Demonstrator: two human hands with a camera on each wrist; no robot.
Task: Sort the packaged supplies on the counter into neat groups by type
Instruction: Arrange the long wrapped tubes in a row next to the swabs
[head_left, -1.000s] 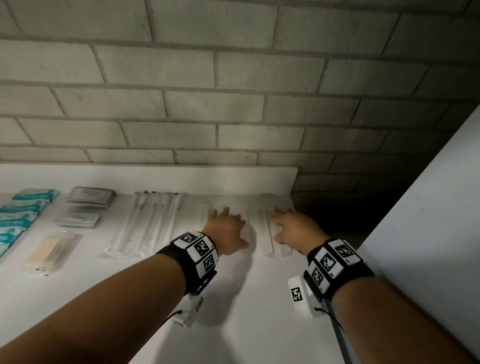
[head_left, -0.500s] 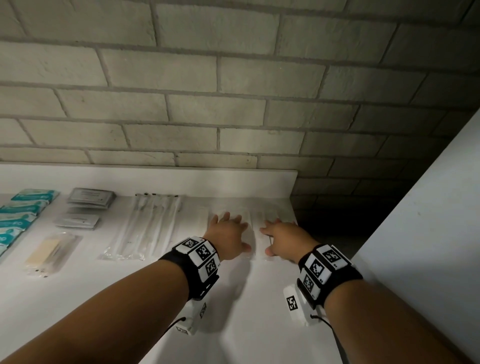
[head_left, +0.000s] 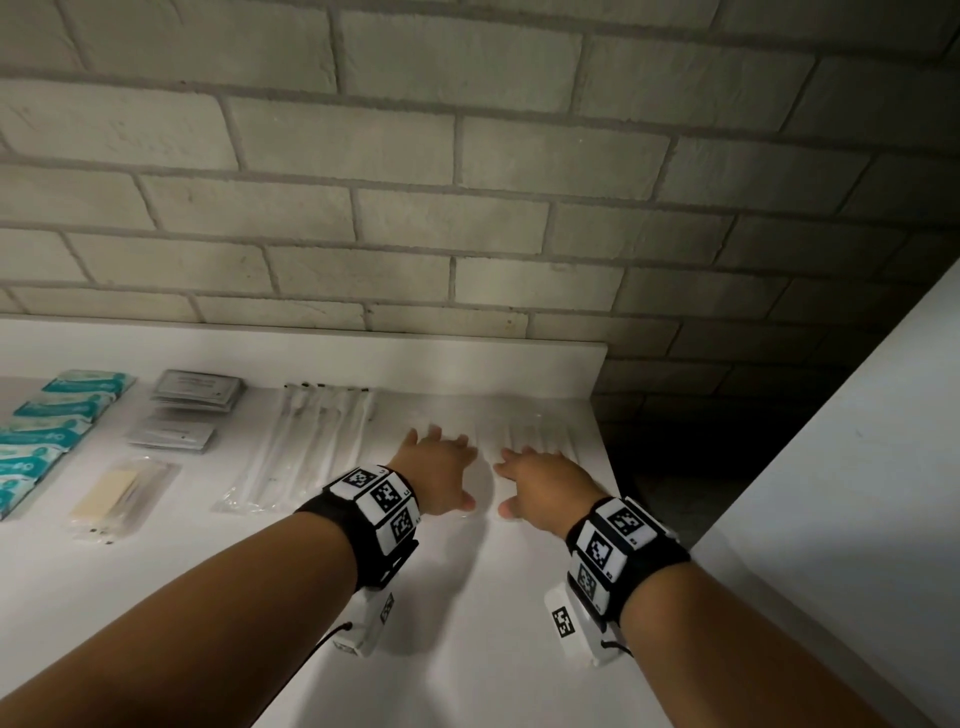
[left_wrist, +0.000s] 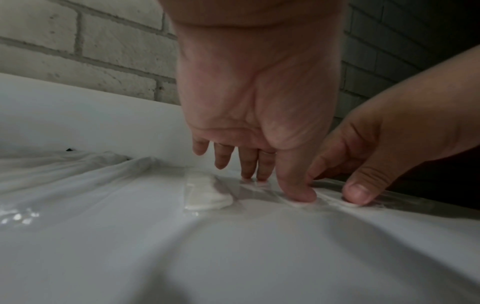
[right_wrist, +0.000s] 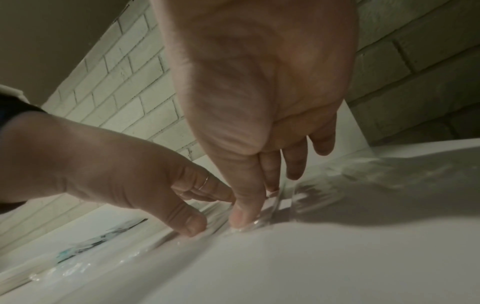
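Observation:
At the right end of the white counter (head_left: 467, 623) lie flat clear packets with white contents (head_left: 540, 434). My left hand (head_left: 447, 467) and right hand (head_left: 524, 480) rest side by side on them, palms down, fingers straight. In the left wrist view the left hand (left_wrist: 272, 185) presses its thumb and fingertips on the clear film beside a white pad packet (left_wrist: 207, 195). The right thumb (left_wrist: 358, 195) presses close beside it. In the right wrist view the right hand (right_wrist: 257, 201) pins a clear packet (right_wrist: 280, 205), with the left hand (right_wrist: 155, 189) next to it.
Sorted groups lie to the left: teal packets (head_left: 52, 426), grey sachets (head_left: 192, 395), long clear swab packets (head_left: 306, 447) and a packet of wooden sticks (head_left: 119, 493). The counter's right edge (head_left: 613, 467) drops off beside my right hand. A brick wall (head_left: 467, 208) stands behind, a white panel (head_left: 857, 467) at right.
My right hand has slid left toward the left hand, so the gap between them is narrower. Both hands stay flat on the clear packets.

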